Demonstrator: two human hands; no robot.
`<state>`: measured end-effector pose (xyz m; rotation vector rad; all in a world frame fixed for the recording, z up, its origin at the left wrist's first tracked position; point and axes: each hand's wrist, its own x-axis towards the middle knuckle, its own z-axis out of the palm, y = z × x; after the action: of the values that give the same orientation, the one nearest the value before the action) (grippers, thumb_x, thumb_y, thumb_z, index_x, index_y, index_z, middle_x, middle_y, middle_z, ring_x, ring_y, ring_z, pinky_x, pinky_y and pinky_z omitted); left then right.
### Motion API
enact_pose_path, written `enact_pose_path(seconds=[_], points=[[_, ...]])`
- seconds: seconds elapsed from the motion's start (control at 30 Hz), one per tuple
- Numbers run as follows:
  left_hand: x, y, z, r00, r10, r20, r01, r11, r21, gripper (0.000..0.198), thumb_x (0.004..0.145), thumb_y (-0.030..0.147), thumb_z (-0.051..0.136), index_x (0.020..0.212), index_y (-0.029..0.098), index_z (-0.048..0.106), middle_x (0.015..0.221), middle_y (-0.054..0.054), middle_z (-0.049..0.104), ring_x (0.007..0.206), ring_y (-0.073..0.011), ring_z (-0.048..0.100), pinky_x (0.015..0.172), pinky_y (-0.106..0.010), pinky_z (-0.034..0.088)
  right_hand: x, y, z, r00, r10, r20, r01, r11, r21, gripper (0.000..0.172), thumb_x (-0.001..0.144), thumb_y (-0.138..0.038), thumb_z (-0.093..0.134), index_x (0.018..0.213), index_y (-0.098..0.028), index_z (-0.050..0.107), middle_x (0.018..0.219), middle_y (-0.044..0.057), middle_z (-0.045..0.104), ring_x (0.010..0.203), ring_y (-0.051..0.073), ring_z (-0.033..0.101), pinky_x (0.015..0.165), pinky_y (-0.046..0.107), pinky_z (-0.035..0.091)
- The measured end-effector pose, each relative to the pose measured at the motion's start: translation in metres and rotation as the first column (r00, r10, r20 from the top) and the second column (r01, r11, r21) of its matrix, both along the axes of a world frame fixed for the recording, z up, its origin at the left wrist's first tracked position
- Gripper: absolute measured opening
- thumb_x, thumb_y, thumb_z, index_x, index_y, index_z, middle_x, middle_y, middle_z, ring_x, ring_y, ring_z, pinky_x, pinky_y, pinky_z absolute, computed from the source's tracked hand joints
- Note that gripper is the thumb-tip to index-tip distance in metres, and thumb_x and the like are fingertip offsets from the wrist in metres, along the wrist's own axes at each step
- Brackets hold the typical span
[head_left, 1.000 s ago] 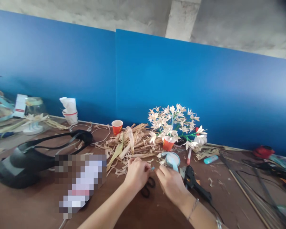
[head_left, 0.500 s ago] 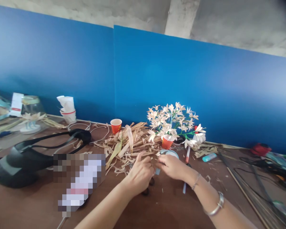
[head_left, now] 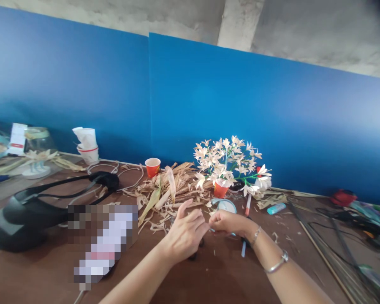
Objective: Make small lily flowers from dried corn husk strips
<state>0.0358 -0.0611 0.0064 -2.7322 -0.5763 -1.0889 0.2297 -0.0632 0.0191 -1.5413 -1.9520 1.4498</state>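
My left hand (head_left: 186,230) and my right hand (head_left: 229,222) meet over the brown table, their fingertips almost touching. On the left hand the index finger is lifted and the other fingers are bent. The right hand is closed, its fingers pressed together. Whatever lies between the fingertips is too small or hidden to name. Dark loops, like scissor handles (head_left: 193,256), show partly from under the left hand. Just behind the right hand sits a round white-and-blue item (head_left: 226,205). Farther back, pale flowers (head_left: 213,158) on green stems stand in a red paper cup (head_left: 221,190).
Dried husks (head_left: 174,185) are heaped behind my left hand, near another red paper cup (head_left: 153,168). A black headset-like item (head_left: 22,217) and a blurred-out phone-like item (head_left: 104,245) lie left. A turquoise tube (head_left: 276,208) and thin sticks (head_left: 324,257) are right. A blue partition (head_left: 240,97) stands behind.
My right hand has turned and dropped slightly, its fingers more curled. The left hand's fingers have shifted toward the right hand. The small bluish piece between the hands is now mostly hidden.
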Motion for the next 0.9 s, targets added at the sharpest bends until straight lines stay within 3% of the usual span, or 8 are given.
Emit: enact_pose_path(seconds=[0.27,0.43,0.6,0.73,0.8,0.87,0.9], points=[[0.003,-0.001,0.005,0.980,0.077,0.184,-0.048,0.987,-0.153,0.021,0.084,0.018,0.043,0.077,0.023,0.062,0.067,0.002,0.062,0.079,-0.0120,0.052,0.103,-0.042,0.014,-0.007,-0.005,0.010,0.976,-0.106,-0.188,0.063,0.974,-0.217,0.029,0.067,-0.040,0.058,0.059,-0.012,0.055,0.047,-0.005,0.045,0.040,0.003,0.035,0.034,0.013,0.019],[0.004,-0.001,0.006,0.971,0.113,0.209,-0.073,0.979,-0.190,0.022,0.084,0.020,0.043,0.082,0.025,0.065,0.064,0.001,0.061,0.075,-0.0127,0.051,0.101,-0.042,0.019,-0.009,-0.005,0.010,0.950,-0.163,-0.265,0.099,0.966,-0.240,0.028,0.065,-0.039,0.061,0.059,-0.012,0.057,0.049,-0.005,0.046,0.040,0.002,0.035,0.034,0.013,0.017],[0.005,0.001,0.004,0.956,0.123,0.267,-0.044,0.958,-0.283,0.019,0.080,0.017,0.047,0.075,0.023,0.064,0.066,0.000,0.063,0.076,-0.0147,0.051,0.098,-0.045,0.021,-0.013,-0.007,0.007,0.916,-0.263,-0.303,0.178,0.943,-0.281,0.027,0.065,-0.037,0.060,0.056,-0.012,0.053,0.046,-0.006,0.043,0.037,0.002,0.032,0.033,0.014,0.012],[0.007,0.007,-0.001,0.927,0.206,0.315,-0.055,0.902,-0.427,0.014,0.077,0.018,0.052,0.073,0.022,0.064,0.069,0.001,0.065,0.074,-0.0153,0.052,0.096,-0.046,0.022,-0.020,-0.011,-0.001,0.882,-0.342,-0.324,0.269,0.930,-0.251,0.027,0.068,-0.039,0.055,0.058,-0.014,0.051,0.051,-0.005,0.046,0.037,0.001,0.032,0.034,0.013,0.012],[0.008,0.011,-0.004,0.919,0.238,0.313,-0.056,0.868,-0.493,0.012,0.075,0.018,0.053,0.072,0.023,0.064,0.070,0.001,0.066,0.075,-0.0155,0.053,0.094,-0.044,0.024,-0.024,-0.013,-0.006,0.870,-0.360,-0.338,0.297,0.928,-0.223,0.022,0.068,-0.036,0.055,0.064,-0.014,0.054,0.056,-0.004,0.049,0.041,0.003,0.039,0.035,0.013,0.021],[0.007,0.014,-0.007,0.915,0.265,0.306,-0.063,0.840,-0.539,0.013,0.074,0.018,0.054,0.071,0.023,0.065,0.072,0.001,0.067,0.076,-0.0158,0.054,0.093,-0.043,0.025,-0.027,-0.015,-0.011,0.836,-0.408,-0.366,0.413,0.908,-0.070,0.016,0.068,-0.030,0.055,0.073,-0.015,0.058,0.066,-0.001,0.057,0.055,0.008,0.051,0.045,0.016,0.035],[0.007,0.015,-0.008,0.912,0.277,0.302,-0.068,0.829,-0.555,0.013,0.074,0.018,0.054,0.071,0.023,0.065,0.073,0.001,0.067,0.076,-0.0159,0.054,0.093,-0.043,0.026,-0.028,-0.017,-0.013,0.811,-0.437,-0.388,0.490,0.871,0.045,0.015,0.069,-0.027,0.054,0.078,-0.016,0.059,0.074,0.002,0.060,0.065,0.011,0.055,0.054,0.019,0.041]])
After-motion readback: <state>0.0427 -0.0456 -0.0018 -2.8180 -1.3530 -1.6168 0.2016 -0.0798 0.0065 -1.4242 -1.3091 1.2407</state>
